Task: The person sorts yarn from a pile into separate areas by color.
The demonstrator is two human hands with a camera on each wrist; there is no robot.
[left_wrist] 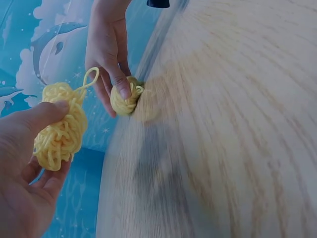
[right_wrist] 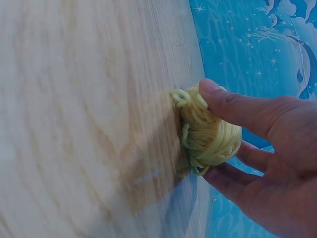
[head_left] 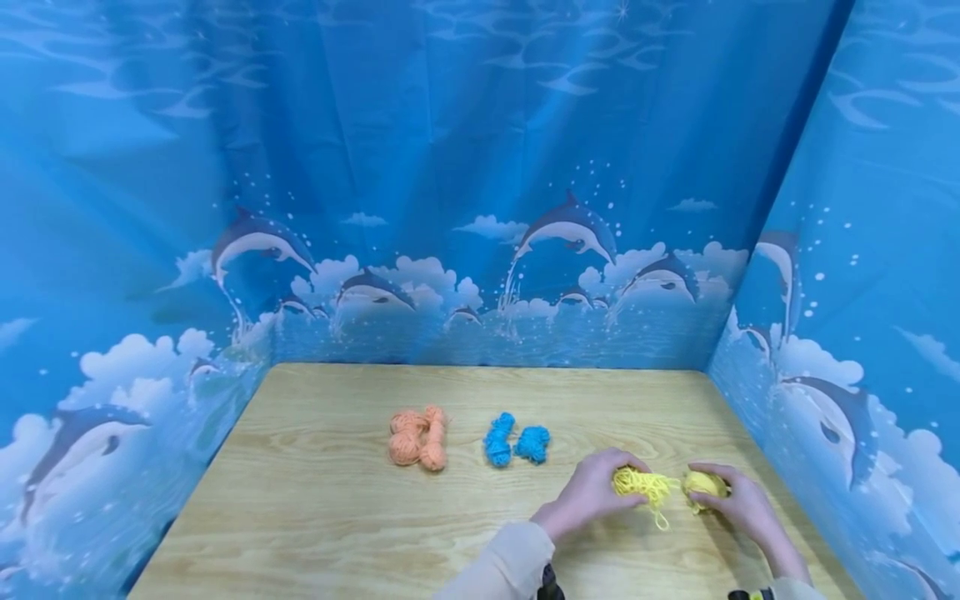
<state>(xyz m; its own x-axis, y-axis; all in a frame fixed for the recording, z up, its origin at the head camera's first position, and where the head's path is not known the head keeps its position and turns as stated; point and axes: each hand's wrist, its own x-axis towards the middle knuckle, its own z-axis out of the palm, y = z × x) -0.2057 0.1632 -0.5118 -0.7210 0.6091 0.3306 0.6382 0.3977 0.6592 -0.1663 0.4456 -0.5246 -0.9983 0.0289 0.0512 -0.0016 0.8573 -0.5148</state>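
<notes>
Head view. Wooden tabletop [head_left: 315, 500] enclosed on three sides by a blue dolphin-print backdrop [head_left: 480, 167]. Near the middle lay an orange yarn bundle [head_left: 417, 437]; just beside it to the right, apart from it, a blue yarn bundle [head_left: 516, 442]. At the near right, the left hand [head_left: 592, 493] held a loose yellow yarn bundle [head_left: 641, 483], one loop trailing down toward the tabletop. The right hand [head_left: 738, 500] held a tighter yellow yarn ball [head_left: 705, 483] close by. Whether a strand joined the two yellow pieces could not be told.

Left wrist view. Left hand [left_wrist: 22, 163]: grip pinching the loose yellow yarn bundle [left_wrist: 59, 126] between thumb and curled fingers, clear of the tabletop, a single loop standing up at its top. Opposite, the right hand [left_wrist: 106, 49] pressed its fingertips onto the yellow yarn ball [left_wrist: 126, 99], which touched the tabletop [left_wrist: 223, 139].

Right wrist view. Right hand [right_wrist: 267, 158]: grip closed round the yellow yarn ball [right_wrist: 210, 131], thumb across the top, fingers beneath, the ball against the tabletop [right_wrist: 89, 99].

Handling, as judged: light, soft, compressible, not fragile; strands liable to slip loose and snag. Best taken around the body of each bundle, not by a stray loop.
</notes>
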